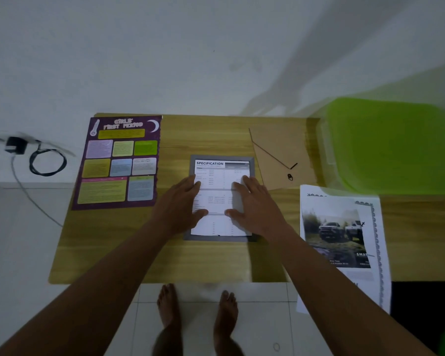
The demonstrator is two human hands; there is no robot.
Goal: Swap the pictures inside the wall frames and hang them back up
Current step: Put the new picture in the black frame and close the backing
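A grey picture frame (252, 165) lies flat in the middle of the wooden table (180, 263). Inside it sits a white "SPECIFICATION" sheet (217, 199). My left hand (181, 205) presses flat on the sheet's left side, and my right hand (251, 204) presses flat on its right side, fingers straight. The frame's brown backing board (280, 150), with a stand leg and a small hanger, lies to the right of the frame. A truck picture sheet (342, 237) overhangs the table's front right. A purple poster (121, 160) lies on the left.
A green plastic lidded box (393, 145) stands at the table's back right. On the floor to the left lie a black adapter and coiled cable (45, 160). The table backs onto a white wall. My bare feet (195, 312) stand on white tiles at the table's front edge.
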